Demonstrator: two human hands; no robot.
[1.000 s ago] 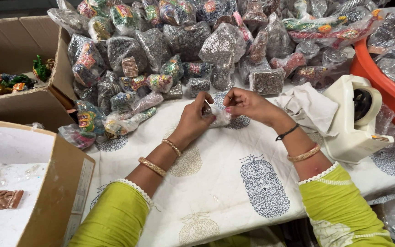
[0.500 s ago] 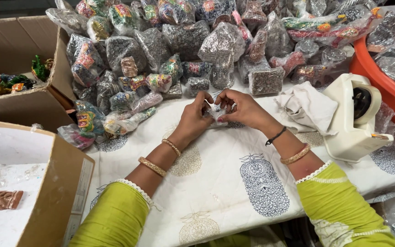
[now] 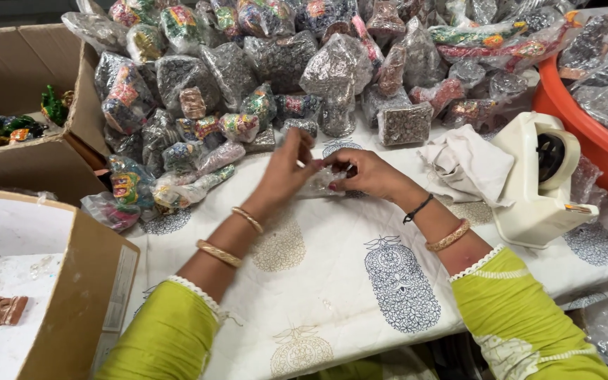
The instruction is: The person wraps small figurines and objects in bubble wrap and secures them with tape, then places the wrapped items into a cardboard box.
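Both hands are meeting over a small clear packet (image 3: pixel 321 181) in the middle of the surface (image 3: pixel 346 281). The left hand (image 3: pixel 286 172) is pinching its left edge with thumb and fingers nearly closed, and the right hand (image 3: pixel 364 172) is pressing its fingertips on the right part, also almost closed around it. The packet is lying low, just above or touching the printed white cloth; I cannot tell which.

The plastic is thin and slippery, so I am judging that it could slide out of such a light pinch, or small contents could be spilling if it is not sealed. Just to the right, a crumpled white cloth (image 3: pixel 467 163) and the white tape dispenser (image 3: pixel 540 179) are sitting near the right wrist, which could be knocking them. Farther away, the heap of filled bags (image 3: pixel 262 70) is leaning close and could be tumbling onto the work.
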